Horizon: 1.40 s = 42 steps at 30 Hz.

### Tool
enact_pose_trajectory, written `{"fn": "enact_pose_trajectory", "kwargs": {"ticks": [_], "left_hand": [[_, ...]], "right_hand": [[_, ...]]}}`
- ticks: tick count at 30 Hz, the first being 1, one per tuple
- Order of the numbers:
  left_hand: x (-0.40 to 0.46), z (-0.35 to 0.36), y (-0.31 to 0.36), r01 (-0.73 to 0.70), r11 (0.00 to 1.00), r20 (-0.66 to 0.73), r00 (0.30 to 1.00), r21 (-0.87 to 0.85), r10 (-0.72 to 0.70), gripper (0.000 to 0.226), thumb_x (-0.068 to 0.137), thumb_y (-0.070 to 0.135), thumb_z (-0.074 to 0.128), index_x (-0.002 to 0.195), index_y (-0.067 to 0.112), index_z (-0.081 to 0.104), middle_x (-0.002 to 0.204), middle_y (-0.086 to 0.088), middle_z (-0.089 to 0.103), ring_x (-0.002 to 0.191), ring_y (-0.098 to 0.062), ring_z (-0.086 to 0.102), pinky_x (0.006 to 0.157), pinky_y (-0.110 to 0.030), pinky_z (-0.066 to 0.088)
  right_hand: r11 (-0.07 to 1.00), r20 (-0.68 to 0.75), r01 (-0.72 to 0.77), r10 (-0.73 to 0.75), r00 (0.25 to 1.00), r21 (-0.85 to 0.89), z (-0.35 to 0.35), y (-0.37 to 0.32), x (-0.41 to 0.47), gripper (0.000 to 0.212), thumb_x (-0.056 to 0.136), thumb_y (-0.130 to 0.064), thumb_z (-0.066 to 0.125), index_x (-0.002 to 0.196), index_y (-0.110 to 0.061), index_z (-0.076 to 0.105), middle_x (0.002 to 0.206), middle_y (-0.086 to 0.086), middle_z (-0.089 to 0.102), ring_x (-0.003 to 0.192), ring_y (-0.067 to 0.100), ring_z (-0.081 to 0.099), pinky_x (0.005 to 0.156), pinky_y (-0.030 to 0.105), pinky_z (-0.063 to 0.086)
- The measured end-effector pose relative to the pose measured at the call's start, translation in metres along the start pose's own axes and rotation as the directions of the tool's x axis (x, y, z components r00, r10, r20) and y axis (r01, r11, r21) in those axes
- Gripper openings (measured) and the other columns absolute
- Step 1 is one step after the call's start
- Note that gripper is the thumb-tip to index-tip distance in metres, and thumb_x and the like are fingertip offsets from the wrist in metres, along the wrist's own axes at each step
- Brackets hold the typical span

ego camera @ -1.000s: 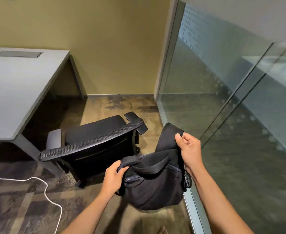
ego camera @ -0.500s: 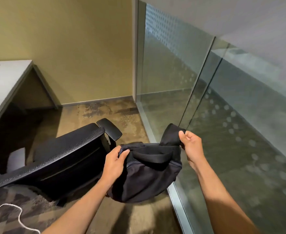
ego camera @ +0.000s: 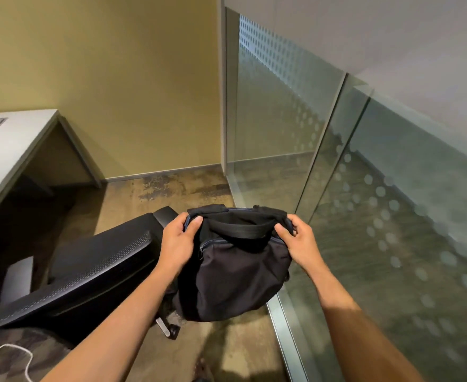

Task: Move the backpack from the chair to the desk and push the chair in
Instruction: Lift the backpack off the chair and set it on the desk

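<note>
The black backpack (ego camera: pixel 235 274) hangs in the air in front of me, above the floor and to the right of the chair. My left hand (ego camera: pixel 178 241) grips its top left edge and my right hand (ego camera: pixel 299 244) grips its top right edge. Its carry strap arcs between my hands. The black office chair (ego camera: pixel 89 268) stands to the left with its mesh back towards me and one armrest behind my left hand. The grey desk (ego camera: pixel 9 150) is at the far left, against the yellow wall.
A glass partition (ego camera: pixel 337 166) with a metal floor rail runs along the right, close to the backpack. A white cable (ego camera: pixel 11 351) lies on the carpet at the lower left. Bare brown floor stretches between the chair and the yellow wall.
The view has swung to the right, so less of the desk shows. My right hand has shifted from the raised flap to the backpack's top right edge, and the bag hangs level between both hands.
</note>
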<state>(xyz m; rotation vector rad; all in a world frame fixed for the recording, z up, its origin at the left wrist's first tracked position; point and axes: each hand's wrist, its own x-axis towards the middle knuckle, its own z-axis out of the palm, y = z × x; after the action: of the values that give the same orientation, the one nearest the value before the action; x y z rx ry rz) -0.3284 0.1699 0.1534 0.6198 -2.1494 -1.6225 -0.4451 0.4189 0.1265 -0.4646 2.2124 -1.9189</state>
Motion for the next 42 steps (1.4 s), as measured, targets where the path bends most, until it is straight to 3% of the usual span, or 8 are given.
{"fn": "enact_pose_trajectory", "kwargs": {"ticks": [9, 13, 18, 21, 31, 34, 38, 42], "left_hand": [[0.106, 0.002, -0.007, 0.007, 0.996, -0.010, 1.000, -0.093, -0.008, 0.038, 0.098, 0.029, 0.057, 0.095, -0.009, 0.056, 0.088, -0.011, 0.057, 0.082, -0.024, 0.051, 0.071, -0.047, 0.046], [0.153, 0.003, 0.002, -0.002, 0.989, -0.019, 1.000, -0.148, -0.001, 0.036, 0.099, 0.024, 0.056, 0.101, -0.012, 0.056, 0.097, -0.034, 0.063, 0.083, -0.026, 0.057, 0.083, -0.060, 0.050], [0.213, 0.002, 0.006, -0.025, 0.986, -0.047, 0.999, -0.163, 0.017, 0.018, 0.098, 0.022, 0.059, 0.084, 0.013, 0.065, 0.079, -0.007, 0.070, 0.073, -0.014, 0.062, 0.064, -0.033, 0.050], [0.245, 0.000, 0.006, -0.021, 0.987, -0.067, 0.998, -0.160, 0.010, 0.028, 0.096, 0.021, 0.060, 0.068, 0.018, 0.057, 0.061, 0.008, 0.057, 0.058, -0.005, 0.049, 0.054, -0.026, 0.039], [0.349, -0.014, -0.012, -0.008, 0.990, -0.094, 0.996, -0.144, -0.006, 0.041, 0.094, 0.030, 0.061, 0.091, -0.010, 0.055, 0.081, -0.017, 0.059, 0.077, -0.021, 0.050, 0.070, -0.048, 0.047], [0.379, -0.017, -0.017, 0.006, 0.992, -0.137, 0.990, -0.127, -0.024, 0.038, 0.094, 0.031, 0.062, 0.095, -0.007, 0.061, 0.091, -0.027, 0.067, 0.081, -0.023, 0.057, 0.082, -0.059, 0.051], [0.418, -0.017, -0.017, 0.037, 0.992, -0.201, 0.978, -0.119, -0.061, 0.018, 0.095, 0.027, 0.061, 0.092, 0.012, 0.071, 0.095, -0.016, 0.074, 0.091, -0.028, 0.070, 0.086, -0.055, 0.056], [0.451, -0.018, -0.018, 0.044, 0.994, -0.260, 0.963, -0.098, -0.068, 0.022, 0.095, 0.029, 0.061, 0.091, 0.009, 0.068, 0.091, -0.018, 0.072, 0.084, -0.029, 0.069, 0.081, -0.056, 0.055]], "right_hand": [[0.997, -0.171, 0.081, -0.080, 0.982, -0.001, 0.032, -0.010, 0.104, 0.017, 0.091, -0.009, 0.067, 0.089, -0.026, 0.066, 0.082, -0.007, 0.070, 0.072, -0.001, 0.063, 0.069, 0.016, 0.049], [0.994, -0.186, 0.105, -0.107, 0.977, -0.021, 0.041, -0.025, 0.155, 0.019, 0.091, -0.010, 0.067, 0.087, -0.028, 0.065, 0.081, -0.006, 0.069, 0.071, -0.002, 0.063, 0.069, 0.017, 0.049], [0.989, -0.218, 0.145, -0.143, 0.965, -0.008, 0.055, -0.036, 0.209, 0.020, 0.091, -0.009, 0.067, 0.085, -0.028, 0.066, 0.074, -0.013, 0.070, 0.069, -0.004, 0.063, 0.066, 0.014, 0.049], [0.989, -0.215, 0.149, -0.145, 0.966, 0.003, 0.065, -0.036, 0.237, 0.020, 0.092, -0.009, 0.066, 0.087, -0.028, 0.066, 0.074, -0.018, 0.071, 0.070, -0.004, 0.063, 0.067, 0.013, 0.048], [0.989, -0.166, 0.146, -0.146, 0.975, -0.014, 0.104, -0.023, 0.351, 0.019, 0.091, -0.010, 0.067, 0.087, -0.028, 0.066, 0.078, -0.009, 0.068, 0.070, -0.002, 0.064, 0.068, 0.017, 0.051], [0.988, -0.131, 0.155, -0.150, 0.980, 0.024, 0.116, -0.021, 0.389, 0.015, 0.091, -0.011, 0.067, 0.088, -0.025, 0.068, 0.078, -0.008, 0.069, 0.071, 0.002, 0.065, 0.067, 0.019, 0.053], [0.994, -0.096, 0.112, -0.111, 0.989, 0.011, 0.134, -0.017, 0.441, 0.005, 0.091, -0.014, 0.067, 0.094, -0.018, 0.069, 0.079, -0.011, 0.070, 0.073, 0.005, 0.066, 0.064, 0.014, 0.050], [0.993, -0.031, 0.110, -0.111, 0.993, -0.035, 0.148, -0.013, 0.488, 0.003, 0.092, -0.020, 0.067, 0.091, -0.022, 0.068, 0.084, -0.002, 0.070, 0.078, 0.012, 0.066, 0.071, 0.025, 0.054]]}}
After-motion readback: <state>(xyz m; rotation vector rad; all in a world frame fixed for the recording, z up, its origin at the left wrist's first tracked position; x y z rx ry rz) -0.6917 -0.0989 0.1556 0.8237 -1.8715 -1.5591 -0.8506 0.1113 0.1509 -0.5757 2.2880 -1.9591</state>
